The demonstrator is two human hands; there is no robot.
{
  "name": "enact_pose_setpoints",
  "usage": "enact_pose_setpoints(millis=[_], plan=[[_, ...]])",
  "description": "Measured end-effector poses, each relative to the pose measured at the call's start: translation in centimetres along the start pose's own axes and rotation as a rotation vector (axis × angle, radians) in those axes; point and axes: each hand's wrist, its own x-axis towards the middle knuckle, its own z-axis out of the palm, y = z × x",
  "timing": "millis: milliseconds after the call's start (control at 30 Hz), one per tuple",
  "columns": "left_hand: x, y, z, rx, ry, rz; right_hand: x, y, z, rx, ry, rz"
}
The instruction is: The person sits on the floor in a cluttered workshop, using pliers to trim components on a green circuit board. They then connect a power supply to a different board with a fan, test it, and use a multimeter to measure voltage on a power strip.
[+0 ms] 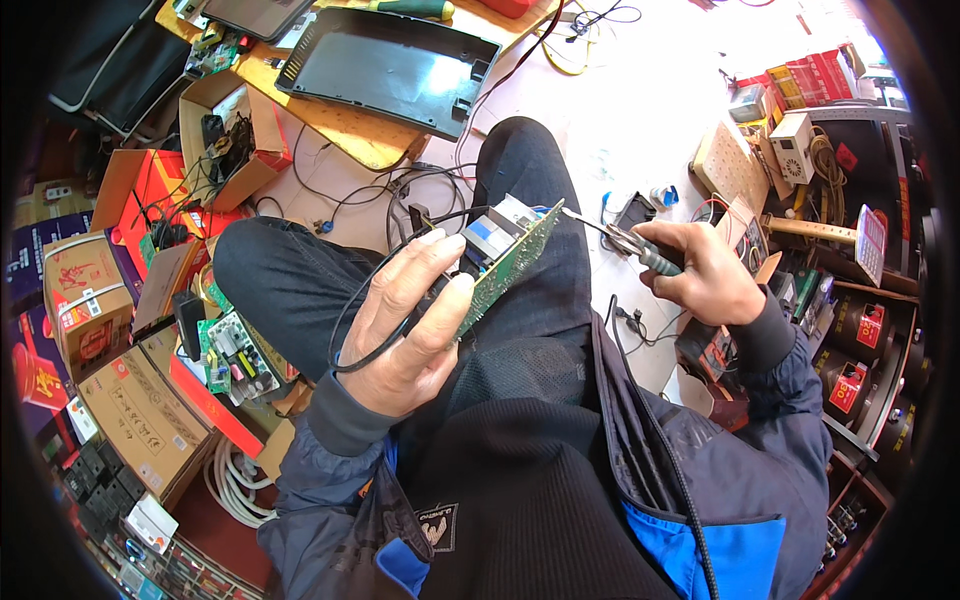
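Note:
My left hand (410, 320) grips a green circuit board (505, 265) on edge over my lap, component side toward my palm, with a black cable (345, 325) looping under my wrist. My right hand (705, 275) holds a soldering iron (625, 240) by its handle. Its thin metal tip reaches left to the board's upper right corner. A black cord runs from that hand down across my jacket.
A black plastic device cover (390, 65) lies on a wooden board (350, 130) ahead. Cardboard boxes (85, 300) and another circuit board (232, 355) crowd the left. Boxes, a white timer (795, 145) and tools fill the right. My dark-trousered knees (520, 160) rise between.

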Motion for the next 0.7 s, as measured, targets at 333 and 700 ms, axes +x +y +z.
enact_pose_setpoints(millis=[333,700], plan=[[1.0,-0.3,-1.1,0.002,-0.064,0.048,1.0,-2.4,-2.9,0.032,-0.194,0.159],[-1.4,-2.2,-0.6,-0.348,-0.018,-0.341,0.1,-1.6,-3.1,0.232,-0.112,0.133]])
